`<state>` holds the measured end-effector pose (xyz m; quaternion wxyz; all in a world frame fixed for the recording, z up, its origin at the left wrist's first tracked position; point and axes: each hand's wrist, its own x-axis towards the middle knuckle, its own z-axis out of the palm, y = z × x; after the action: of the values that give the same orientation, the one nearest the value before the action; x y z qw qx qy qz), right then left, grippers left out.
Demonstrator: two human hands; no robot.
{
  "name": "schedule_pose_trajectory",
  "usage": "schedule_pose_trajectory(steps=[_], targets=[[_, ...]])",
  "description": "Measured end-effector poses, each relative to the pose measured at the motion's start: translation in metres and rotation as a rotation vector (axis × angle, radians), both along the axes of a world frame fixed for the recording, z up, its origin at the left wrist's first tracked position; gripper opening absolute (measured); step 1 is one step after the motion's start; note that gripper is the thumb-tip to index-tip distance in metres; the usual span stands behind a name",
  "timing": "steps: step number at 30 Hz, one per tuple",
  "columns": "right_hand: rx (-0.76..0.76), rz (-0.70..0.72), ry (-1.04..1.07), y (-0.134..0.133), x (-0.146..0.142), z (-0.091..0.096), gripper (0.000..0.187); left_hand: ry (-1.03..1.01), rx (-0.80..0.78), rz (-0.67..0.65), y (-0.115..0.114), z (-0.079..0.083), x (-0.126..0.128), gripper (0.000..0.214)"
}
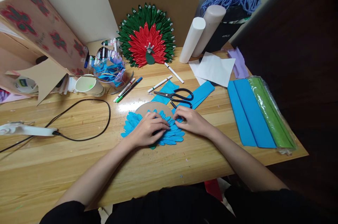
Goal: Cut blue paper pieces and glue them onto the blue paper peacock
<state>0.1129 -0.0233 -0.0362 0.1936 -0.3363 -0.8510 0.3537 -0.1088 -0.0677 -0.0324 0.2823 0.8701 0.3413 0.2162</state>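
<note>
A fan of blue paper petals (pixel 132 122) lies on a round brown cardboard disc (pixel 148 108) in the middle of the wooden table (pixel 79 160). My left hand (pixel 150 129) rests on top of the petals, fingers curled and pressing down. My right hand (pixel 188 120) sits at the fan's right edge, fingertips pinched on a blue petal. Black-handled scissors (pixel 174 96) lie just behind the hands on blue paper strips (pixel 203 94).
A glue gun (pixel 25 130) with a black cord (pixel 87 118) lies at the left. A finished red-and-green paper fan (pixel 148 36) leans at the back. Markers (pixel 129 88), a paper cup (pixel 88 85), white rolls (pixel 194 37), and blue and green crepe paper (pixel 253 111) lie around.
</note>
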Motion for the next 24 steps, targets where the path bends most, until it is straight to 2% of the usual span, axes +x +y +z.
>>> schedule_pose_trajectory(steps=[11,18,24], targets=[[0.036,-0.018,-0.011,0.000,0.002,-0.001,0.006,-0.030,0.030,-0.001,0.000,-0.002,0.000,0.021],[0.015,0.022,0.018,0.002,0.005,0.002,0.005,0.011,0.023,-0.004,0.000,-0.002,0.000,0.022],[-0.009,-0.066,0.045,0.009,0.020,0.008,0.006,0.030,0.005,-0.017,0.000,-0.001,0.000,0.021]])
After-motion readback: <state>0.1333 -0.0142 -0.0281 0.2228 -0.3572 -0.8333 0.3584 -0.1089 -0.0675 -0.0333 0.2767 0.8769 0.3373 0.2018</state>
